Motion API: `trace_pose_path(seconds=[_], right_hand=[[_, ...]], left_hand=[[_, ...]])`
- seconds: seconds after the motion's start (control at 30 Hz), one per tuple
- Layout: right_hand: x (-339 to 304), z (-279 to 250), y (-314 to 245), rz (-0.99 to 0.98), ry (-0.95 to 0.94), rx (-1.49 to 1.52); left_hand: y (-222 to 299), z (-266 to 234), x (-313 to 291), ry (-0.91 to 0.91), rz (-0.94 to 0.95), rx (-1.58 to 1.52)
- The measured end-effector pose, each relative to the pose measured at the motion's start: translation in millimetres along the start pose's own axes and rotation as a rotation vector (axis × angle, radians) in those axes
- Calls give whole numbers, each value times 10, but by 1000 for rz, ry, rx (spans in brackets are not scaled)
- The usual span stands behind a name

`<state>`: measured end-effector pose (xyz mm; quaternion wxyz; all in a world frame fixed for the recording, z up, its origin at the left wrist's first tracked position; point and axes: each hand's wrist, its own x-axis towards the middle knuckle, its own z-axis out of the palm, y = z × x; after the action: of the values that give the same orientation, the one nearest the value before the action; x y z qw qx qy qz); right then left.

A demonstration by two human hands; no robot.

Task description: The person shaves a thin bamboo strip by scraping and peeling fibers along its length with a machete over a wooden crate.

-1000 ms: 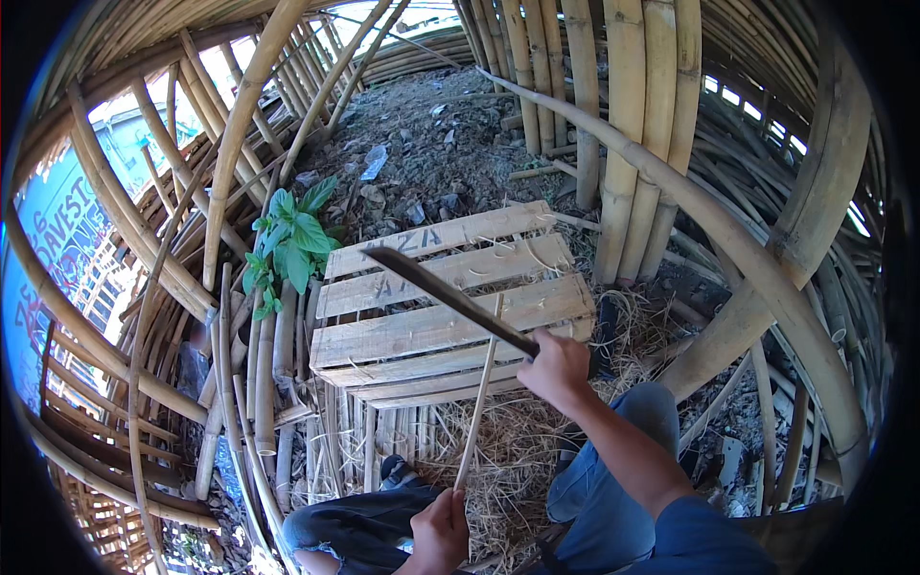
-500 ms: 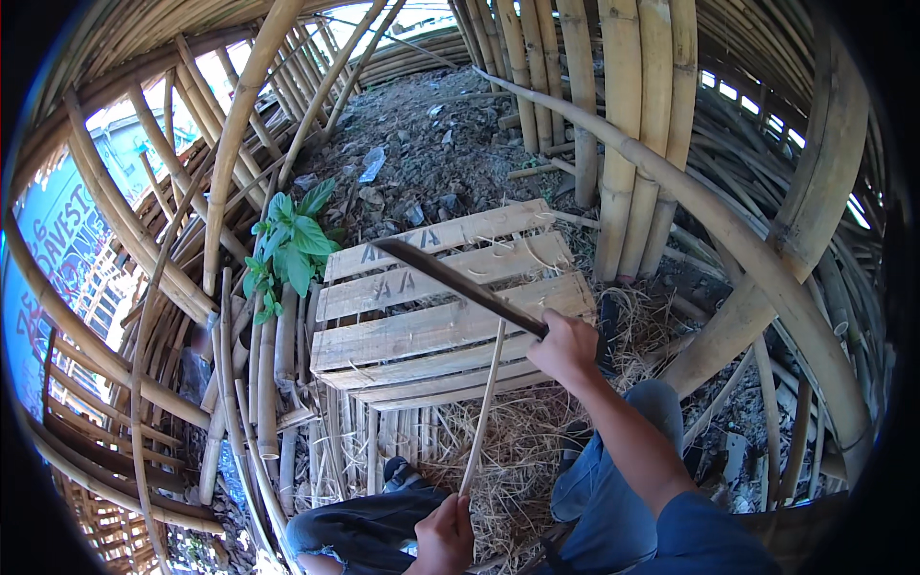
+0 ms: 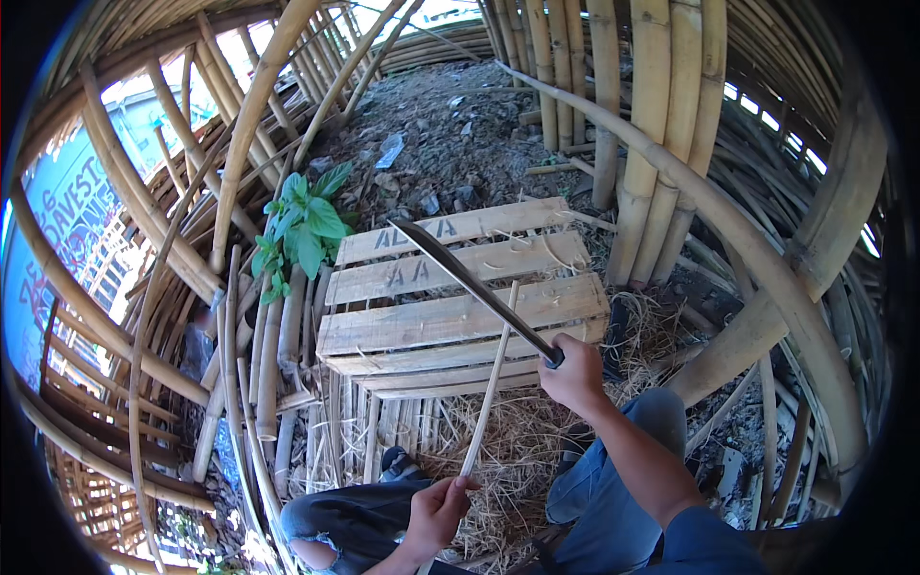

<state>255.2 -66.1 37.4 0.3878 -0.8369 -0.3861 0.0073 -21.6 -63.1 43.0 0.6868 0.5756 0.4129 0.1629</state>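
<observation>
your right hand point(image 3: 575, 376) is closed around the dark handle of a long, dark-bladed machete with a slightly curved tip point(image 3: 470, 285). the blade runs from your fist up and to the left, out over the slatted pale wooden crate point(image 3: 383, 335) that sits on the ground just beyond your knees, and its tip ends above the crate's far slats. the handle is almost wholly hidden inside your grip, only a short dark stub showing at the top of the fist.

your left hand point(image 3: 436, 510) is closed around the near end of a thin, pale split bamboo strip point(image 3: 491, 379). the strip rises from that fist and leans away from you, slightly rightward, its far end lying over the crate's middle slats. the strip crosses the blade close to its far end, just left of your right hand; whether blade and strip touch there, you cannot tell from this view. the two hands are well apart, left one near and low, right one farther and to the right.

under the crate and between your blue-jeaned legs point(image 3: 613, 489) lies a heap of dry straw-like shavings point(image 3: 517, 450). a small green leafy plant point(image 3: 302, 230) grows just left of the crate's far corner. thick yellow bamboo poles point(image 3: 661, 144) stand at the far right, and bundles of thinner bent bamboo point(image 3: 153, 287) arch along the left.
</observation>
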Motion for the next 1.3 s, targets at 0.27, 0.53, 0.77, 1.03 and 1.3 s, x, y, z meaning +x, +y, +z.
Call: trace_pose_path(seconds=[0.27,0.53,0.77,1.03,1.3], right_hand=[[-196,13,-307,79,-347,632],[-175,-44,-415,389,-430,992],[80,-228,-134,412,-272,1003],[329,-417,33,421,-113,920],[366,-374,89,328,-33,712]], left_hand=[[169,-54,224,-87,-44,-137],[160,83,177,-222,-120,-118],[-81,-12,51,-312,-194,118],[-134,43,-99,-345,-174,101],[-9,70,-141,-268,-180,60]])
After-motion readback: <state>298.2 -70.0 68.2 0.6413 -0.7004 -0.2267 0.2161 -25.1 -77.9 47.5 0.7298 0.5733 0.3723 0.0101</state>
